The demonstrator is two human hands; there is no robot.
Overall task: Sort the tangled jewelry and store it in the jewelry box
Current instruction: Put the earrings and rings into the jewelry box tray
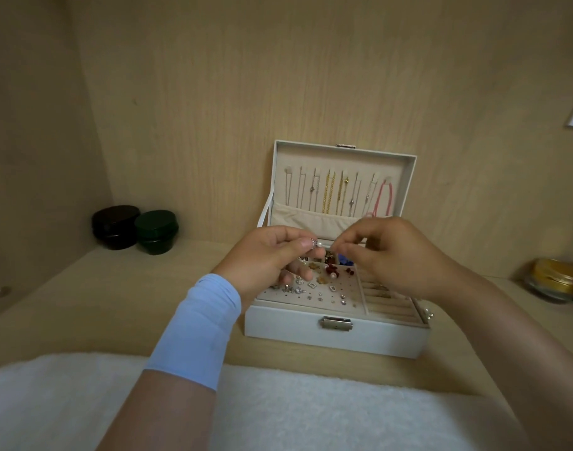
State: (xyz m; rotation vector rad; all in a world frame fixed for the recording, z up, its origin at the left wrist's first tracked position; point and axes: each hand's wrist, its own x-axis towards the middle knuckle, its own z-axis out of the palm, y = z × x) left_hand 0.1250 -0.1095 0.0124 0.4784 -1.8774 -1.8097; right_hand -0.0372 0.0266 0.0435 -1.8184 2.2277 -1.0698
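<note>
Pinching a pearl earring (317,244) between thumb and forefinger, the left hand (272,255) hovers over the back half of the open jewelry box (337,336). Its grip is closed tight on the silver part, and the other fingers curl under. The earring is tiny: a bit of silver metal with one round white pearl. Its long axis runs roughly nine to three o'clock, the pearl end pointing to three o'clock, toward the right hand (386,255). That hand sits just beside it, thumb and forefinger tips drawn together. Whether this grip holds anything is too small to tell.

The box is white, its latch (336,323) facing six o'clock and its lid (410,177) standing upright at twelve o'clock. Necklaces (330,193) in silver and gold hang straight down inside the lid, with a pink cord (384,196) at the three o'clock end. Below the hands, small studs (311,289) dot the pierced tray, and ring slots (389,304) fill the three o'clock side.

A blue band (200,327) wraps the left wrist. On the wooden surface (83,304), a black jar (116,226) and a green jar (156,231) touch at ten o'clock from the box. A white towel (295,411) lies at six o'clock.
</note>
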